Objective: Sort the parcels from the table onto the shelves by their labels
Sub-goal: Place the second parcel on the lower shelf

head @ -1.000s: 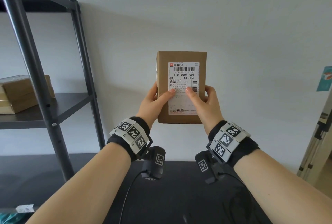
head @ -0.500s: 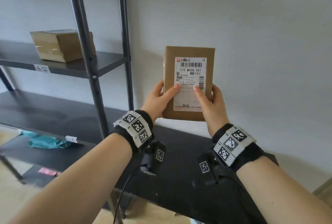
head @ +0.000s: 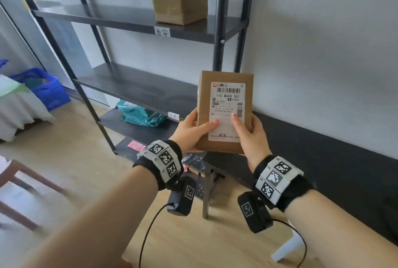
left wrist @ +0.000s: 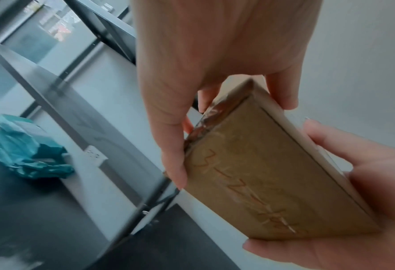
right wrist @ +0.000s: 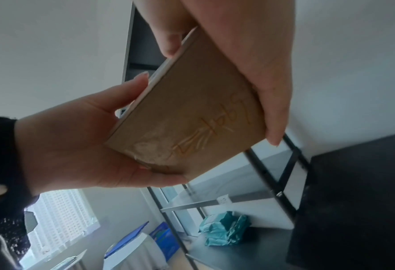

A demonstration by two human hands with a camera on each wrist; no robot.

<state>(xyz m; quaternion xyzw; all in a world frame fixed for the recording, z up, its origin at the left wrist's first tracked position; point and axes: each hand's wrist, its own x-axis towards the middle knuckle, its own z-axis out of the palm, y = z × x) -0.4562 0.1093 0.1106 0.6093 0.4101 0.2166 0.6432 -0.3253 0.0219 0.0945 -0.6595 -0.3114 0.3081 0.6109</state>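
Both my hands, left hand (head: 189, 131) and right hand (head: 251, 136), grip the parcel (head: 225, 111) upright before the shelves (head: 137, 22); box (head: 179, 4) and teal bags (head: 140, 113) already shelved, this one unplaced.

Flat brown cardboard parcel (head: 225, 112) upright between left hand (head: 189, 132) and right hand (head: 251, 136), black metal shelf rack (head: 219, 37) behind-left, cube-shaped cardboard box (head: 179, 4) on upper shelf, crumpled teal plastic mailers (head: 140, 113) on lower shelf, black table (head: 323, 173) right of rack.

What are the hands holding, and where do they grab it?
Both hands hold one brown cardboard parcel upright. The left hand and right hand grip its lower half from either side, thumbs pressed on the white label, fingers behind.
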